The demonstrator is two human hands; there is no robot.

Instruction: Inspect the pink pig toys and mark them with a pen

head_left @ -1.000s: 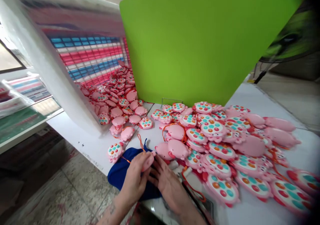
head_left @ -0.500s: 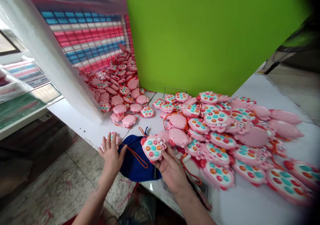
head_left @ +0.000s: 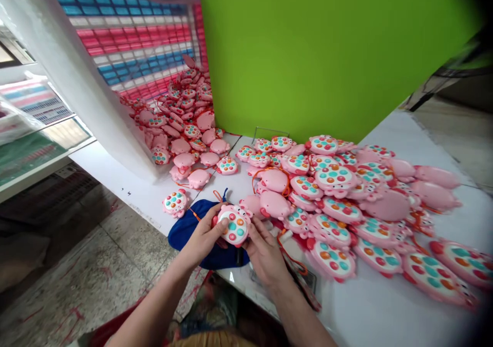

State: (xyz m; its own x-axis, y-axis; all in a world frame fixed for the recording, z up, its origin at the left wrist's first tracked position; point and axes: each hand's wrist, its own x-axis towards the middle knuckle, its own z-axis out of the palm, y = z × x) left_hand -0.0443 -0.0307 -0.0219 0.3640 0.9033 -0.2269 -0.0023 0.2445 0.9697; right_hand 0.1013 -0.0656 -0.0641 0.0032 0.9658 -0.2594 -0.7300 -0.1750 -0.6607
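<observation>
Between both hands is a pink animal-shaped pop toy [head_left: 234, 226], its white face with coloured buttons turned up. My left hand [head_left: 206, 236] grips its left side, thumb on the front. On its right edge, my right hand [head_left: 265, 252] has its fingers closed round the rim. Beneath them a dark blue cloth [head_left: 181, 231] lies at the table edge, with an orange cord loop [head_left: 195, 214] partly hidden by my left hand. Just left of the cloth rests another pink toy [head_left: 175, 203], buttons up.
A large heap of pink toys [head_left: 335, 177] spreads across the table [head_left: 385, 306] on the right. More toys [head_left: 181, 126] spill from a striped woven bag [head_left: 134, 39] at back left. A green panel [head_left: 308, 54] stands behind, and a white post-like edge [head_left: 96, 95] rises at left.
My left hand has left the toy beside the cloth and moved right, taking hold of the toy in my right hand. The other toy now lies alone.
</observation>
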